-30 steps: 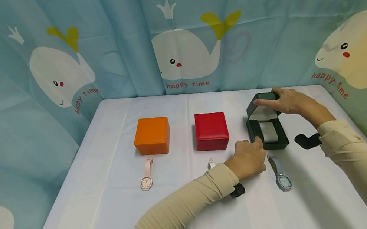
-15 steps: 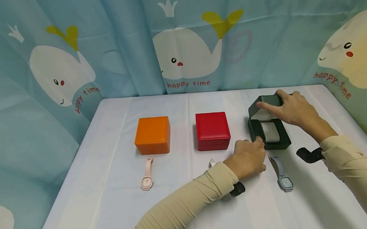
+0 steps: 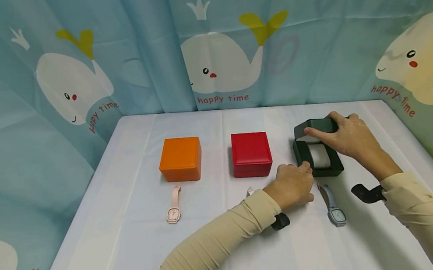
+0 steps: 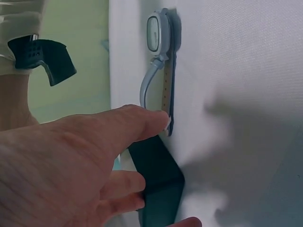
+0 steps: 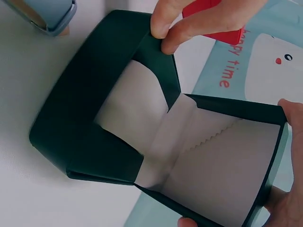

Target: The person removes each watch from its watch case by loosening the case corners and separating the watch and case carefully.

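**2 hands on a dark green hinged watch box**

The dark green hinged watch box (image 3: 317, 155) with a white lining sits at the right of the white-covered worktop (image 3: 133, 249), its lid partly raised. The right hand (image 3: 345, 137) has its grip curled around the lid; the left hand (image 3: 291, 186) pinches the base's front corner. A pale blue wristwatch (image 3: 333, 208) lies just in front, a red square box (image 3: 251, 154) and an orange square box (image 3: 180, 158) to the left.
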Demonstrator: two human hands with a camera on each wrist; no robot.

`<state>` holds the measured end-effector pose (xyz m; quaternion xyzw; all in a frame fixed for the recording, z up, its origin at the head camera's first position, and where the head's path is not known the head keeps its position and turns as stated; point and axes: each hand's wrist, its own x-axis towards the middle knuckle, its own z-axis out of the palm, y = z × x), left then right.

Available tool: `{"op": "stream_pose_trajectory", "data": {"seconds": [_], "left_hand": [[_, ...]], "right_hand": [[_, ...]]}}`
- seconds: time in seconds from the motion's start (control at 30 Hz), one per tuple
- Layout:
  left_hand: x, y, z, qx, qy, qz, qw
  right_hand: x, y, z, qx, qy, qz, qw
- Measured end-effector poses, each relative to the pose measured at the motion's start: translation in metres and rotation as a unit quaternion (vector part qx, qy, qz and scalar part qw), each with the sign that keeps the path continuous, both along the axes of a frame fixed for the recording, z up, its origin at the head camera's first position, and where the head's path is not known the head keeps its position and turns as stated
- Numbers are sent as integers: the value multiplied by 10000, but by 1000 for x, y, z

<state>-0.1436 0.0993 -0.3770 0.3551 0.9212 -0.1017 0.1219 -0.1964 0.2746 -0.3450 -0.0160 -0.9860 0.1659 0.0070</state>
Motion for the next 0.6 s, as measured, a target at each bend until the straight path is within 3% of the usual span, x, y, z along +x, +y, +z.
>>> {"op": "stream_pose_trajectory", "data": {"seconds": [0.17,0.6], "left_hand": [[0,0,0,37,3,25,10000],[-3,-3,1,61,-238,109,9996]], "right_hand": [[4,0,1,-19,93,60,9999],[7,-6,9,774,53,345,9964]]}}
